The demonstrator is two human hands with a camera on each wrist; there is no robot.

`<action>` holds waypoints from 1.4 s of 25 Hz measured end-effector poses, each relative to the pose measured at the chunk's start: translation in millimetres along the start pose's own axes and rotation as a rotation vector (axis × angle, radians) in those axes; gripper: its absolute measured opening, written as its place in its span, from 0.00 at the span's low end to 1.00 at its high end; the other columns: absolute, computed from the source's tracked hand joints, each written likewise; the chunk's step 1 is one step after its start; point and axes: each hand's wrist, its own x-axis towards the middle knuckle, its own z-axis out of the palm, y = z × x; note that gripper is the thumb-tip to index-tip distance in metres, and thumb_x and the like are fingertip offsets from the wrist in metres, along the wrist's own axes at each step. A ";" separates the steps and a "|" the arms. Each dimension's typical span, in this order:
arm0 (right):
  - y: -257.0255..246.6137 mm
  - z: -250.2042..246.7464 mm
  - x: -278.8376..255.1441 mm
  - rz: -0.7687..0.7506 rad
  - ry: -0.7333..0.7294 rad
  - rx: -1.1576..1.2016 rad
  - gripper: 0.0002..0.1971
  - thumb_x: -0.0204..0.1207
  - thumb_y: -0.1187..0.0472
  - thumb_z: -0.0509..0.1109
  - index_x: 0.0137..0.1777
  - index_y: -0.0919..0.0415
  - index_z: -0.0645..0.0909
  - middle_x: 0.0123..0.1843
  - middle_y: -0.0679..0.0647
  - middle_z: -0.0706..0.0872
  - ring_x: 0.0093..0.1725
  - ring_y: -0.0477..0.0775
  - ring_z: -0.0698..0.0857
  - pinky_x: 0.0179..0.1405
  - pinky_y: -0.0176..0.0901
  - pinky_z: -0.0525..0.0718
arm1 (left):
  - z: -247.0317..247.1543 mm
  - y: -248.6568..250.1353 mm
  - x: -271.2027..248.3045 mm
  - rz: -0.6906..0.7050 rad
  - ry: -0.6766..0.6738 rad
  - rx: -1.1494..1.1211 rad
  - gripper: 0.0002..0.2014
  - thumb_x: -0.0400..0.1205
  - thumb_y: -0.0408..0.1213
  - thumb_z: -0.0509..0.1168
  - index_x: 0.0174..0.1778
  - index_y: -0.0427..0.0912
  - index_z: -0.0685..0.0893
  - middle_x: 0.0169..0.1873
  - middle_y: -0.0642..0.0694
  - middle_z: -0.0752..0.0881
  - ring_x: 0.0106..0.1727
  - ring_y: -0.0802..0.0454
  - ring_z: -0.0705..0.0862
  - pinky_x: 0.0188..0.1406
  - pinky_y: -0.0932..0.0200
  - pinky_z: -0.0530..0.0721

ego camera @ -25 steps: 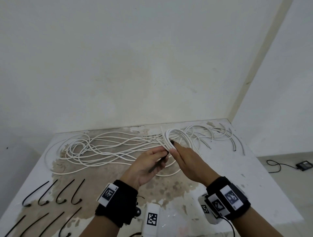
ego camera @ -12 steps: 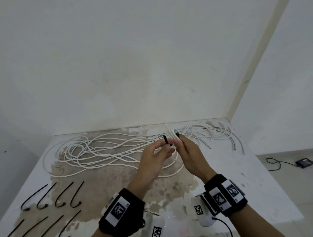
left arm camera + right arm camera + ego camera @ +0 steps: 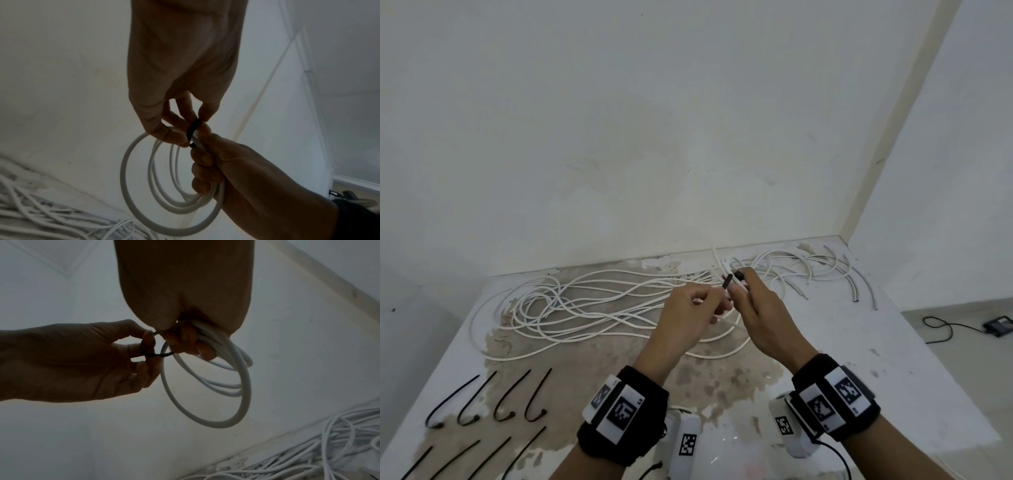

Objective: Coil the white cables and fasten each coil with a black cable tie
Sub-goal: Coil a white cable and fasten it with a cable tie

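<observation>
A small coil of white cable (image 3: 131,170) hangs in the air above the table, and my right hand (image 3: 741,284) grips it in a fist at its top right side (image 3: 244,386). A black cable tie (image 3: 727,281) loops around the bundled strands just beside that fist (image 3: 193,129). My left hand (image 3: 719,298) pinches the black tie (image 3: 156,355) between thumb and fingertips. In the head view both hands meet over the middle of the table and hide most of the coil.
A long tangle of loose white cable (image 3: 592,305) lies on the stained table (image 3: 893,377) behind the hands, with shorter cable pieces (image 3: 825,270) at the back right. Several spare black ties (image 3: 493,401) lie at the front left. A wall stands close behind.
Both hands have risen slightly and moved away from me with the coil. My left hand has turned over and now pinches the tie looped at the coil.
</observation>
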 end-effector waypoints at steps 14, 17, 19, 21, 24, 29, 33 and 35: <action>5.7 5.9 6.8 -0.038 0.012 0.129 0.15 0.90 0.50 0.54 0.51 0.53 0.80 0.35 0.56 0.80 0.35 0.60 0.76 0.40 0.61 0.77 | -2.7 10.0 8.2 0.026 -0.086 0.083 0.09 0.82 0.34 0.66 0.38 0.34 0.83 0.30 0.43 0.80 0.31 0.51 0.80 0.39 0.48 0.84; 3.5 4.4 4.1 -0.051 -0.007 0.084 0.15 0.91 0.51 0.55 0.57 0.54 0.82 0.32 0.52 0.80 0.32 0.56 0.76 0.37 0.56 0.77 | -3.8 11.1 9.5 0.016 -0.092 0.080 0.09 0.82 0.34 0.65 0.37 0.36 0.83 0.30 0.43 0.80 0.29 0.53 0.79 0.36 0.56 0.81; 2.2 3.3 2.2 -0.068 -0.029 0.014 0.13 0.92 0.52 0.56 0.60 0.54 0.82 0.29 0.45 0.77 0.29 0.47 0.73 0.33 0.48 0.74 | -7.4 10.4 11.3 -0.002 -0.072 0.057 0.10 0.83 0.34 0.65 0.36 0.41 0.84 0.30 0.46 0.81 0.29 0.55 0.81 0.34 0.62 0.82; 4.2 3.0 3.0 -0.052 -0.037 0.043 0.13 0.92 0.52 0.56 0.58 0.53 0.81 0.30 0.45 0.76 0.29 0.44 0.72 0.34 0.49 0.73 | -10.5 10.7 12.0 -0.026 -0.092 0.039 0.10 0.83 0.34 0.65 0.35 0.42 0.84 0.29 0.50 0.81 0.30 0.55 0.82 0.35 0.64 0.84; 8.8 4.3 6.3 -0.014 -0.053 0.216 0.13 0.92 0.53 0.56 0.54 0.53 0.81 0.38 0.63 0.78 0.36 0.59 0.73 0.41 0.61 0.79 | -10.5 12.5 10.2 -0.029 -0.120 0.052 0.10 0.83 0.32 0.63 0.36 0.32 0.81 0.28 0.48 0.80 0.31 0.54 0.81 0.37 0.62 0.83; 10.5 7.1 4.7 0.002 -0.068 0.242 0.18 0.91 0.47 0.55 0.59 0.59 0.81 0.43 0.70 0.80 0.39 0.69 0.77 0.43 0.68 0.80 | -10.5 14.5 8.8 -0.028 -0.133 0.076 0.12 0.84 0.31 0.61 0.36 0.30 0.80 0.31 0.42 0.79 0.31 0.54 0.79 0.35 0.63 0.81; 10.6 4.2 3.5 -0.033 -0.079 0.186 0.16 0.91 0.49 0.55 0.59 0.57 0.81 0.38 0.66 0.78 0.35 0.63 0.75 0.37 0.61 0.77 | -13.6 16.5 7.7 -0.051 -0.163 0.064 0.12 0.85 0.32 0.61 0.35 0.37 0.81 0.28 0.45 0.79 0.32 0.52 0.78 0.35 0.64 0.81; 9.9 3.1 3.0 -0.039 -0.092 0.188 0.16 0.91 0.49 0.55 0.60 0.55 0.81 0.38 0.65 0.78 0.36 0.64 0.74 0.38 0.62 0.77 | -14.5 17.1 6.7 -0.052 -0.173 0.058 0.11 0.84 0.32 0.61 0.35 0.38 0.80 0.27 0.48 0.78 0.32 0.53 0.77 0.36 0.63 0.81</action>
